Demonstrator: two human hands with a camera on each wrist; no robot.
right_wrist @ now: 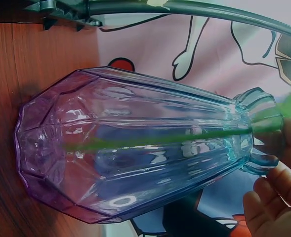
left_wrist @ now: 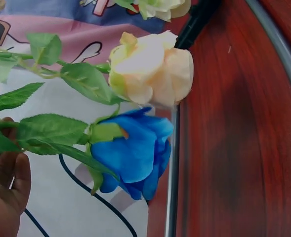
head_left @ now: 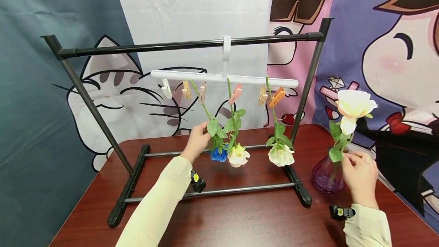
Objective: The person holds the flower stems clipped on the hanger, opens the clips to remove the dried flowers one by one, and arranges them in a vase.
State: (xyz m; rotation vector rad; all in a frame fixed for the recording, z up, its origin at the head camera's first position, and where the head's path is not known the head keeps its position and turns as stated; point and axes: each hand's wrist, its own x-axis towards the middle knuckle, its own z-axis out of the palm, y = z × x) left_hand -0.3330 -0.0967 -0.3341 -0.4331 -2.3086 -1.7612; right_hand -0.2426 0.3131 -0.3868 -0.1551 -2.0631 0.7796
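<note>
3 flowers hang head-down from clips on the white hanger (head_left: 224, 78), so the left hand (head_left: 197, 140) pinches the blue rose (head_left: 218, 154) stem to steady it, while the right hand (head_left: 358, 172) grasps the white rose (head_left: 353, 108) stem, standing in the purple vase (head_left: 326, 176).

Head view: looks forward and slightly down from above the near edge of the table (head_left: 240, 216), wide enough to take in the whole black rack (head_left: 185, 44), both forearms and the backdrop behind.

Left wrist view: very close, rolled sideways, looks past the fingertips (left_wrist: 7, 182) at the blue flower (left_wrist: 135, 158) and the cream flower (left_wrist: 152, 69); both also hang at mid-frame in the head view.

Right wrist view: very close, also rolled sideways, nearly filled by the purple vase (right_wrist: 135, 143), which stands at the table's right in the head view.
</note>
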